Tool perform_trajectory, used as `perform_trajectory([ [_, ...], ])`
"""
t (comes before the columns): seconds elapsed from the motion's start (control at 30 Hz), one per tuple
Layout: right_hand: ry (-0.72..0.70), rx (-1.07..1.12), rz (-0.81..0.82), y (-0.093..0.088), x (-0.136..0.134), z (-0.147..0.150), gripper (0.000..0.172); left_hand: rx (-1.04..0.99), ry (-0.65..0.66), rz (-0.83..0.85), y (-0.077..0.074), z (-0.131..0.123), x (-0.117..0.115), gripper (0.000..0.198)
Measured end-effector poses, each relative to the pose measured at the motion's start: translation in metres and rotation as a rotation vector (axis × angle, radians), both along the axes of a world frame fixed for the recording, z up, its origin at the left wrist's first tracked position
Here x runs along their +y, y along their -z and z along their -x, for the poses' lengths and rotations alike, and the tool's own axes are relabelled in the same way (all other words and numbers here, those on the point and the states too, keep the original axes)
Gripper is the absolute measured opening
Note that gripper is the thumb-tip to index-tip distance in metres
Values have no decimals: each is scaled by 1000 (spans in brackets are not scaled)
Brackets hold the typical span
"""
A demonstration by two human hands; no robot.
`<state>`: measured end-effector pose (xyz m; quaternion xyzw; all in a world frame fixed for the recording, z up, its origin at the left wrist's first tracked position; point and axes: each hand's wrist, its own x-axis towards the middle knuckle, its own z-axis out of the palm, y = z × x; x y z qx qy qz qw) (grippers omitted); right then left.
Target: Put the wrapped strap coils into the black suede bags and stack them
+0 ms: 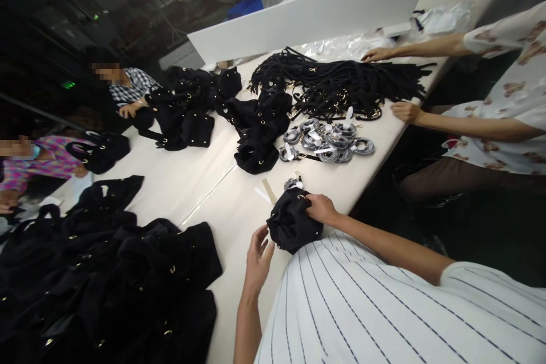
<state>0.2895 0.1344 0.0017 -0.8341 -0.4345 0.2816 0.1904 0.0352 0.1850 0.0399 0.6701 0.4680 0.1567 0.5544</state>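
A black fabric bag [294, 224] with gold-coloured metal fittings sits at the table edge, against my striped shirt. My right hand [323, 209] grips the bag's upper right side, fingers closed on the fabric near a gold ring. On the bag's other side is my left hand [258, 256], its fingers apart and curved, the fingertips close to the fabric; whether they touch it I cannot tell. Just beyond the bag lies a wrapped, coiled strap [293, 183] with a metal clasp. A tan strip [269, 190] and a white strip rest beside it.
Many black bags [106, 273] are heaped at the left, with more black bags [256, 142] mid-table. Wrapped coiled straps [333, 141] lie near a pile of loose black straps [336, 79], which a co-worker's hand [377, 54] touches. A white board [315, 17] stands behind. Two other people sit across.
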Motion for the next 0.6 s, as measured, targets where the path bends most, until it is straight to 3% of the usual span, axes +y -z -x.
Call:
perform_trajectory([
  [0.17, -19, 51, -8, -7, -4, 6, 14, 263, -73, -35, 9, -52, 35, 72],
  [0.3, -29, 87, -181, -13, -24, 2, 22, 446, -17, -96, 18, -69, 44, 56],
  [0.4, 16, 42, -319, -4, -27, -11, 31, 488, 14, -160, 17, -69, 40, 57],
  [0.5, -65, -57, -252, 13, -3, -31, 40, 471, 24, -204, 16, -70, 33, 56],
  [0.6, -219, -47, -211, 30, 41, -50, 50, 405, 34, -228, 16, -72, 25, 60],
])
